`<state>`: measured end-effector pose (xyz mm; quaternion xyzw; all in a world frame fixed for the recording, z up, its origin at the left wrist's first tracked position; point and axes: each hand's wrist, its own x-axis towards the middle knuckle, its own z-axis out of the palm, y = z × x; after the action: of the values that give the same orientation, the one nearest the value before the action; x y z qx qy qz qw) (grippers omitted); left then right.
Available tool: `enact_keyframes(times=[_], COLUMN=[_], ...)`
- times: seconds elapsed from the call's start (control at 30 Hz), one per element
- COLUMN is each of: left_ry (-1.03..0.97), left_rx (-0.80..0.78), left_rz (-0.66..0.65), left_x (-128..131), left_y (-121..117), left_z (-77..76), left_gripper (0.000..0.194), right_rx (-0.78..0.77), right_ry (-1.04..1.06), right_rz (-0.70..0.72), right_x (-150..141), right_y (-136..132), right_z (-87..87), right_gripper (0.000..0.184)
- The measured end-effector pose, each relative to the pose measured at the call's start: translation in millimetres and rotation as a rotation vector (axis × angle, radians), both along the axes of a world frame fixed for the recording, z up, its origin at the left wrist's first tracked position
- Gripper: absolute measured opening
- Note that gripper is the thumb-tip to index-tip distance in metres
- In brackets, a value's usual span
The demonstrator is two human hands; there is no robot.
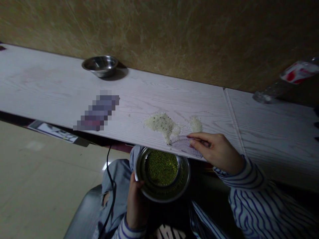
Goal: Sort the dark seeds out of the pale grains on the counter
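My left hand (136, 199) grips the left rim of a steel bowl (183, 177), its thumb over the edge. Green mung beans (162, 167) lie in that bowl, which is just below the table's front edge. Pinched in my right hand (220, 151) is a clear, ridged plastic disc (181, 143), probably a lid, close to the tabletop. Left of it spreads a pile of white rice (159, 122) with dark green bits among the grains. A smaller patch of plain rice (196, 123) sits just beyond my right fingertips.
A second steel bowl (100, 66) stands by the wall at the back left of the white table (45, 86). A blurred-out flat object (98, 113) lies in front of it. At the right a clear plastic bottle (279, 86) leans back. A black cable (109, 186) hangs near my leg.
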<state>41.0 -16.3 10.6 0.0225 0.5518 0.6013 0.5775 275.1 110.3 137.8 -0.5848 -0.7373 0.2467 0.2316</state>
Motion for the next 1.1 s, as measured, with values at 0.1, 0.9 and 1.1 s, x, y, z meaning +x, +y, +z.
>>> enact_keyframes(times=[0.1,0.9,1.1], left_ry=[-0.013,0.012,-0.005], left_rx=[0.002,0.012,0.001], left_rz=[-0.004,0.010,-0.001], left_x=[0.2,1.1,1.3], left_y=[-0.7,0.4,-1.0], left_z=[0.2,0.0,0.7], left_gripper=[0.054,0.053,0.054], right_rx=[-0.005,-0.008,-0.001], right_ry=[-0.001,-0.002,-0.014], right_rz=[-0.017,-0.005,-0.034], right_x=[0.0,12.1,10.6], right_y=[2.7,-3.4,-1.6], right_z=[0.0,3.4,1.4], right_gripper=[0.032,0.030,0.031])
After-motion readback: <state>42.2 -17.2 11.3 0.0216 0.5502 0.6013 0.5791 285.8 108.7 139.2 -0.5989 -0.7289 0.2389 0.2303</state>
